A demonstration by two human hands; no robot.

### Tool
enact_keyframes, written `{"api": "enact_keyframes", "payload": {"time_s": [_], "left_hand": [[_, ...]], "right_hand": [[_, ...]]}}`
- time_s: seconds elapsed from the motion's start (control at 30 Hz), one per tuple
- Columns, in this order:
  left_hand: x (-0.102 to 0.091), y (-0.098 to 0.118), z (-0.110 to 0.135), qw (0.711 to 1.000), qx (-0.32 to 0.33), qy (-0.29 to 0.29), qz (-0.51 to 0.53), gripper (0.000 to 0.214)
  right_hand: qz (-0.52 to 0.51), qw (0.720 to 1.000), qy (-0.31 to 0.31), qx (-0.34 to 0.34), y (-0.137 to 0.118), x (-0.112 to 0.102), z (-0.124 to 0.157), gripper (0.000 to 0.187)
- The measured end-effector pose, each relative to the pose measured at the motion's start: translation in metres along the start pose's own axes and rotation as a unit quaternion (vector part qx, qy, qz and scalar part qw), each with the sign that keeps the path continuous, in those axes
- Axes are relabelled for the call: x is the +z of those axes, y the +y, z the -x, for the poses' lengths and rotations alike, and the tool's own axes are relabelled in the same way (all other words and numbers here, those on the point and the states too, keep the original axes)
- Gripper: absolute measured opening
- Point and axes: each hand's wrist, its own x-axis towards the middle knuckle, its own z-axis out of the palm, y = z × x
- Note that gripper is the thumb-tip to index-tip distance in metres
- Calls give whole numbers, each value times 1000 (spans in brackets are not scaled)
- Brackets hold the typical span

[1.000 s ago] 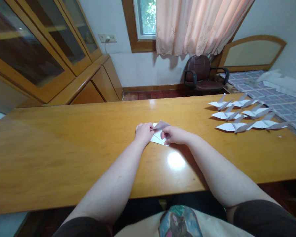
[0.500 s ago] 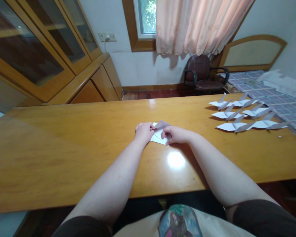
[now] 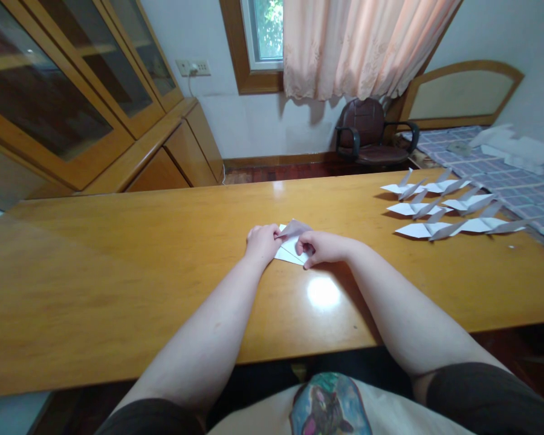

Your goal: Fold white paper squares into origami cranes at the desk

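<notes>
Head view shows a wooden table (image 3: 118,272) with the white paper (image 3: 291,249) lying near its middle, seemingly mid-fold. The left hand (image 3: 263,243) and right hand (image 3: 324,248) pinch its raised flap with closed fingers. A clean crease would call for aligned edges. The fingertips and fold line are hidden.

No lettering can be read anywhere; the shirt print (image 3: 326,403) seems purely pictorial.
</notes>
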Motion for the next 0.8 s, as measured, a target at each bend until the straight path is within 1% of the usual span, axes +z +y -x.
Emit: {"api": "enact_keyframes", "payload": {"time_s": [0.07,0.13,0.2,0.43,0.63,0.8], "left_hand": [[1,0,0,1000,-2,-1,2,18],[2,-1,0,1000,0,1,1,15],[2,-1,0,1000,0,4,-2,14],[1,0,0,1000,-5,4,-10,15],[0,0,0,1000,-6,-1,-7,17],[-5,2,2,1000,-5,-14,-7,19]], "right_hand": [[-8,999,49,8,0,4,-4,15],[5,994,106,33,-1,8,-8,14],[22,991,121,50,-2,12,-12,16],[-18,996,69,46,4,12,-13,20],[-24,999,20,22,0,5,-3,29],[-9,1000,0,7,-1,0,1,31]]}}
